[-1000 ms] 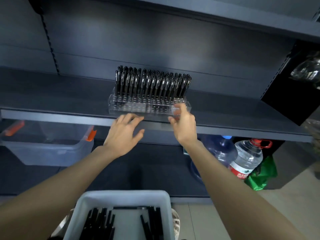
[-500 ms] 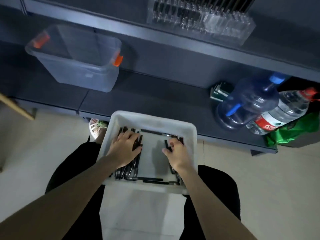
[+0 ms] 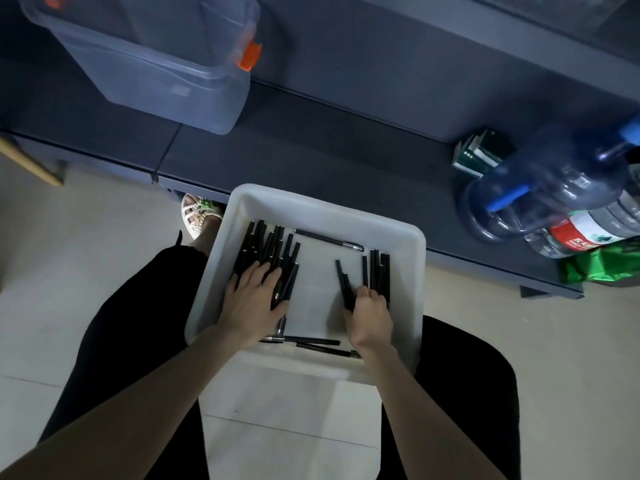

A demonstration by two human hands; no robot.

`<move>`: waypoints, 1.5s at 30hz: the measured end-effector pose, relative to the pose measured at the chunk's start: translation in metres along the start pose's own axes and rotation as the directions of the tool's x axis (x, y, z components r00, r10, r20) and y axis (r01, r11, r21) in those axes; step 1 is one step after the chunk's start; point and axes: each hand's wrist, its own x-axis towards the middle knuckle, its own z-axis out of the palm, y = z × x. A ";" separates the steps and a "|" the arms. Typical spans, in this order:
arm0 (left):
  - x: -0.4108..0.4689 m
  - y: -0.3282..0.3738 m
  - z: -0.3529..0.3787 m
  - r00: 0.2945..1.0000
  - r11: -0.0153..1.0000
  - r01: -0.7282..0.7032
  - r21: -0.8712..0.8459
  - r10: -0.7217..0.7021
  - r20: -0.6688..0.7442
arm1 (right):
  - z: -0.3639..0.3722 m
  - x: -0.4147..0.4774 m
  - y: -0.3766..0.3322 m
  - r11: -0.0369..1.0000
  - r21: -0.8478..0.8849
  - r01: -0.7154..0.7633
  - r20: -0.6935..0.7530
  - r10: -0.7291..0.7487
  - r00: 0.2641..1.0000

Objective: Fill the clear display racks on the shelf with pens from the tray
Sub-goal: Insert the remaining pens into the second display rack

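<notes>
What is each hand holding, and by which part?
Right hand grips a few pens of the right bunch by their near ends. Left hand holds nothing; its straight fingers rest on the left pile.

A clear storage bin (image 3: 162, 67) with orange latches sits on the low shelf (image 3: 329, 143), beyond and left of the fingers (image 3: 258, 273). Far to their right stand a blue water jug (image 3: 554, 188) and a red-labelled bottle (image 3: 588, 235).
</notes>
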 end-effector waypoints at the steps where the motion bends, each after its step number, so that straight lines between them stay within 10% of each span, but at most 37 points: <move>1: 0.000 0.000 -0.001 1.000 1.000 -0.004 -0.023 0.003 -0.015 | 0.001 0.000 -0.002 1.000 0.016 -0.011 0.010 0.011 1.000; 21: 0.005 0.061 -0.131 0.891 0.870 -0.449 -0.202 0.420 -0.173 | -0.137 -0.022 -0.040 0.817 0.467 0.340 -0.069 -0.349 0.934; 28: -0.013 0.102 -0.216 0.794 0.815 -0.572 -0.091 0.522 -0.313 | -0.259 -0.045 -0.031 0.771 0.513 0.378 -0.264 -0.277 0.924; 37: -0.013 0.178 -0.259 0.754 0.739 -0.612 -0.281 0.439 -0.488 | -0.347 -0.063 -0.036 0.169 0.815 0.555 -0.564 0.008 0.826; 45: 0.023 0.242 -0.291 0.701 0.706 -0.658 -0.262 0.448 -0.555 | -0.411 -0.032 -0.034 0.285 0.694 0.661 -0.708 0.107 0.698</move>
